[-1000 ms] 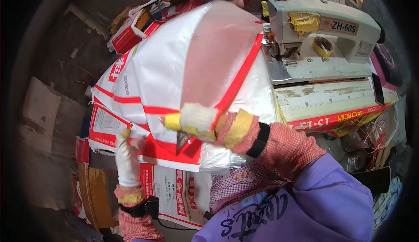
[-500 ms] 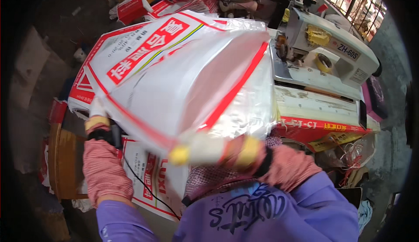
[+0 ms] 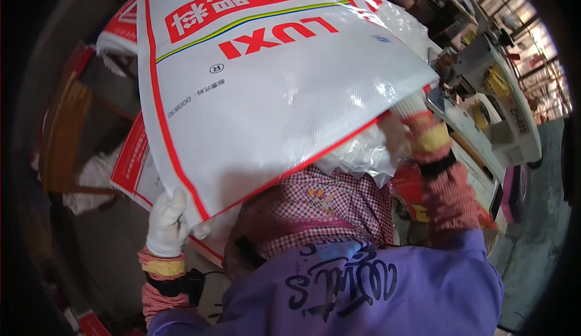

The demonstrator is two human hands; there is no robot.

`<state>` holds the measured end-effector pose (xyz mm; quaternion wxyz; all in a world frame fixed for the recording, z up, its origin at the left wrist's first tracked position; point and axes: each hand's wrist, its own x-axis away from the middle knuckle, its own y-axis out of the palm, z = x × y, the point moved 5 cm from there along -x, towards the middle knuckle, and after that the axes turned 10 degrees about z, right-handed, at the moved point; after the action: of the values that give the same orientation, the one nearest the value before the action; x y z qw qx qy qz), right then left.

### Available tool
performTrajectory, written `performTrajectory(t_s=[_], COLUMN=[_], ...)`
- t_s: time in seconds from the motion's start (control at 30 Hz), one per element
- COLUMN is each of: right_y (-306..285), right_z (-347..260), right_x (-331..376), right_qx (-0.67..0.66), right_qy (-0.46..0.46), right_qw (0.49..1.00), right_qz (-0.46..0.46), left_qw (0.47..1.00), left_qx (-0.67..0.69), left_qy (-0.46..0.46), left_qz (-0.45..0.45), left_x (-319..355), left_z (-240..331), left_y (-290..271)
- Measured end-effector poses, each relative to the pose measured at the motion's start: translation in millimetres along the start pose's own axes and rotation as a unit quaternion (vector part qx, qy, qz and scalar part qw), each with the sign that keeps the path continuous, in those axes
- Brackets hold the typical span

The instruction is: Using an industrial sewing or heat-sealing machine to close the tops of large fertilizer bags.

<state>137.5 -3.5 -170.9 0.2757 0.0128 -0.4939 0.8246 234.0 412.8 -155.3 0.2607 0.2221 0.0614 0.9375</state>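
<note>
A large white woven sack (image 3: 266, 112) with red borders and red printing stretches across the middle, its near edge raised toward me. My left hand (image 3: 166, 222), in a white glove, is closed on the sack's near left corner. At the near right corner my gloved right hand (image 3: 407, 105) reaches under the sack's edge. The sack covers its fingers, so their grip is hidden. Crinkled clear plastic (image 3: 363, 151) shows below the near edge, beside my right wrist. Both forearms wear pink knitted sleeves with yellow and black bands.
To the right stands a white sewing machine (image 3: 499, 103) on its table. Another red-and-white sack (image 3: 136, 160) lies lower, left of my lap. A wooden stool or chair frame (image 3: 63, 136) is at the far left. A barred window (image 3: 514, 15) is at the upper right.
The sack has swung up and nearer me, its printed face now spread out flatter. My right hand has moved right and up to the corner; my left has come down toward me.
</note>
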Motion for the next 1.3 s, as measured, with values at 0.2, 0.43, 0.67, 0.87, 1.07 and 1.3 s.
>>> performTrajectory(t_s=[0.2, 0.43, 0.67, 0.87, 1.07, 1.3], right_y=[-81.5, 17.7, 6.4, 26.8, -65.5, 11.8], right_z=[-30.3, -18.0, 46.2, -5.8, -135.3, -274.3], right_x=[-38.4, 72.0, 89.6, 47.5, 96.6, -16.7], right_qx=[-0.047, -0.15, -0.751, -0.805, -0.697, -0.517], right_qy=[-0.091, -0.027, 0.195, 0.157, -0.063, -0.165], right_qw=[0.96, 0.95, 0.455, 0.558, 0.656, 0.839], right_qz=[0.26, 0.272, 0.438, 0.129, 0.283, 0.041], left_qw=[0.998, 0.988, 0.977, 0.968, 0.791, 0.667], left_qx=[0.0, -0.107, -0.183, -0.11, -0.201, -0.423], left_qy=[-0.059, -0.072, 0.055, 0.117, 0.088, -0.2], left_qz=[-0.037, 0.084, 0.094, 0.195, 0.571, 0.58], left_x=[30.1, 31.0, -10.6, -25.1, 63.0, 170.3], left_z=[-60.7, -97.9, -72.6, -66.9, -212.9, -391.5], left_y=[-76.2, -115.4, -102.2, -156.8, -316.4, -308.7])
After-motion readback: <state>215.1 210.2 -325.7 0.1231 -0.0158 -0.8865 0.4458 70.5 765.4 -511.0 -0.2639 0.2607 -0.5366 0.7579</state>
